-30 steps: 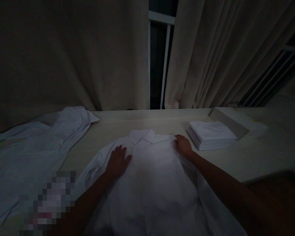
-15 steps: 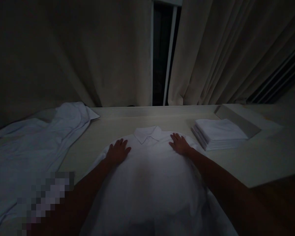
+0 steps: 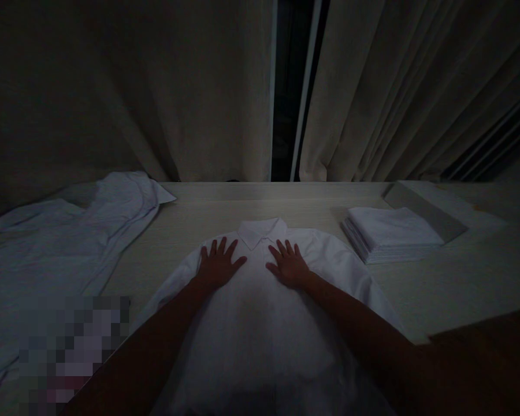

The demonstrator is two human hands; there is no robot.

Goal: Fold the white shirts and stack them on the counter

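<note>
A white collared shirt (image 3: 255,341) lies front side up before me, its collar (image 3: 262,232) pointing away. Flat on its left chest area, fingers spread, rests my left hand (image 3: 220,264). My right hand (image 3: 289,264) lies on the other side of the front, just below the collar, with its fingers apart too. Both palms face down on the cloth and neither holds anything. The sleeves slope outward at each side, partly hidden by my forearms. The shirt's lower part fades into shadow.
Loose white garments (image 3: 60,242) spread over the left of the pale table (image 3: 303,202). Folded white shirts form a stack (image 3: 394,234) at the right, beside a grey-white flat board (image 3: 433,214). Beige curtains (image 3: 208,92) hang behind. A pixelated patch covers the lower left.
My right hand has slid left from the shoulder area toward the collar. My left hand has shifted slightly right, its fingers spread wider. The view has moved a little.
</note>
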